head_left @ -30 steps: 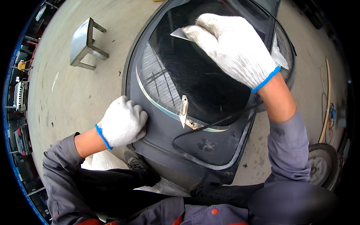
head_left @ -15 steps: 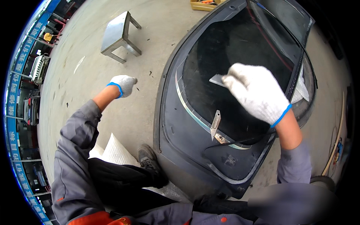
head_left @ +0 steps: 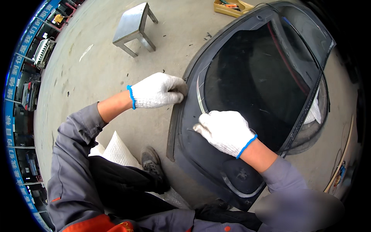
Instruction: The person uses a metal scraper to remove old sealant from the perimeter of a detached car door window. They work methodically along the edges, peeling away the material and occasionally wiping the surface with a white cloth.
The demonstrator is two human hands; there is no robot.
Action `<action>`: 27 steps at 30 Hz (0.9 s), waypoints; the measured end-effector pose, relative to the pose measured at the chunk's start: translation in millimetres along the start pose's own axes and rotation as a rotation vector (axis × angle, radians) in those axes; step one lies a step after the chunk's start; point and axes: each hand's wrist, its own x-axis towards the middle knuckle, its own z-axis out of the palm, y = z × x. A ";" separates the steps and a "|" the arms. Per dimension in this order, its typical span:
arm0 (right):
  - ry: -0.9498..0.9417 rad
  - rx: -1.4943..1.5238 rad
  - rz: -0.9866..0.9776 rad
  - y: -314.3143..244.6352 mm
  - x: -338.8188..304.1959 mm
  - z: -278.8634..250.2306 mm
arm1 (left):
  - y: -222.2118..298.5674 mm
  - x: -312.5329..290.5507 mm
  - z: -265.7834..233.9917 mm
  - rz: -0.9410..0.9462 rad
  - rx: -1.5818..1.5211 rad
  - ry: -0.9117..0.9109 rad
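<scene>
Panel [head_left: 193,147] with dark glass [head_left: 255,77] stretches away to the right of the left hand [head_left: 156,91], whose gloved fingers curl inward just beside its left edge; I can't tell whether they grip anything. Over the glass's near-left corner, the gloved right hand [head_left: 228,131] bunches its fingertips, anything between them hidden from me. Beyond, a metal stool [head_left: 131,23] and a yellow tray [head_left: 224,11] of tools sit on the floor [head_left: 96,65].

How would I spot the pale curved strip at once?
Start at the large dark panel on the right. Follow the left rim of its glossy window down toward the gloved right hand; the thin pale strip curves just above that hand. Unlike the thicker grey band at the panel's near end, it borders the window.
</scene>
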 end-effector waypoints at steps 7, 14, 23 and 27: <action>0.072 -0.033 0.017 -3.8 17.9 11.1 | -19.4 -18.3 6.6 0.206 -0.146 -0.289; 0.048 -0.217 -0.036 -9.1 23.2 12.3 | -13.0 -20.8 3.4 0.031 -0.162 -0.415; 0.057 -0.319 -0.152 -9.9 25.3 14.8 | -32.7 -15.3 9.6 0.394 -0.005 -0.298; 0.092 -0.298 -0.207 -9.0 24.8 17.5 | -35.6 -12.6 13.3 0.587 0.146 -0.222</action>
